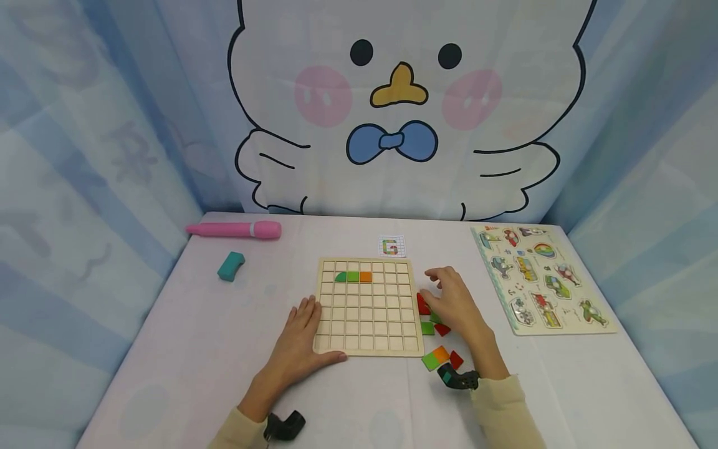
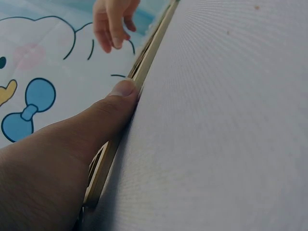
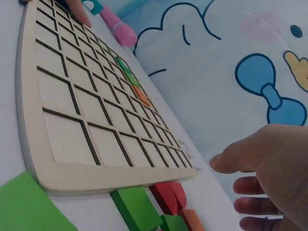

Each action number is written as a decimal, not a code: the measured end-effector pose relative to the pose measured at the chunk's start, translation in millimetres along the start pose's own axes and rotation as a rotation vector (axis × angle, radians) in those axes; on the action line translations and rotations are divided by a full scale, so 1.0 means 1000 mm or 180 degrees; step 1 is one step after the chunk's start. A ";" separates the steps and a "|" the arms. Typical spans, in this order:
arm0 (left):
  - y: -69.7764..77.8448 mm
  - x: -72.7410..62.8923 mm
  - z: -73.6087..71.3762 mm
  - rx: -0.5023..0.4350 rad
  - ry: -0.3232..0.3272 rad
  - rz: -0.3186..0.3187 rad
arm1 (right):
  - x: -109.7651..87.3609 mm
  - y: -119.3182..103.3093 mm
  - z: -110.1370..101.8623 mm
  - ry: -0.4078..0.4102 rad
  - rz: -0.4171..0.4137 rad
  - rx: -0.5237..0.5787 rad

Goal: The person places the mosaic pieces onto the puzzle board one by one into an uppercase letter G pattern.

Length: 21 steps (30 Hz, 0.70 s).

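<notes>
A wooden grid board (image 1: 367,308) lies flat on the table, with a green quarter-round piece (image 1: 340,277), a light green square (image 1: 353,277) and an orange square (image 1: 366,277) in a row in its upper cells. My left hand (image 1: 300,340) rests at the board's lower left corner, fingers along the left side and thumb (image 2: 120,98) against the front edge. Just right of the board, my right hand (image 1: 453,302) hovers over a loose cluster with a red piece (image 1: 423,304) and a green square (image 1: 427,328). The right wrist view shows its thumb and fingers apart, holding nothing.
Nearer me lie an orange-and-green pair of squares (image 1: 436,358) and a red piece (image 1: 457,360). A small pattern card (image 1: 392,246) sits behind the board. A picture puzzle (image 1: 544,280) is at right; a pink pen-like object (image 1: 232,229) and a teal block (image 1: 230,266) are at left.
</notes>
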<state>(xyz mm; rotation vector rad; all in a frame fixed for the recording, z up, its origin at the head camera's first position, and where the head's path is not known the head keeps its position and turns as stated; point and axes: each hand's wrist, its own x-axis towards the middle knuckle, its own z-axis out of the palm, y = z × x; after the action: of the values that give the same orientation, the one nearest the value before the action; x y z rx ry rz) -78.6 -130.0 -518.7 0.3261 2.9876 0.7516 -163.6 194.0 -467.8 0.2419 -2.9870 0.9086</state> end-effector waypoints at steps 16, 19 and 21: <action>0.000 -0.001 0.000 -0.0023 0.0028 0.0044 | -0.025 0.041 -0.022 -0.0130 0.0162 -0.0157; -0.001 -0.001 0.001 -0.0025 0.0041 0.0062 | -0.028 0.046 -0.023 -0.0162 0.0191 -0.0168; -0.002 0.000 0.001 -0.0016 0.0043 0.0067 | -0.030 0.049 -0.024 -0.0175 0.0199 -0.0175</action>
<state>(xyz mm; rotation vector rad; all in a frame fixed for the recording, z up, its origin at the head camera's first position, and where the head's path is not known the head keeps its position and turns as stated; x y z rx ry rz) -78.8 -130.6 -520.7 0.3543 2.9989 0.7662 -141.8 251.7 -477.0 0.1767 -3.0813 0.8369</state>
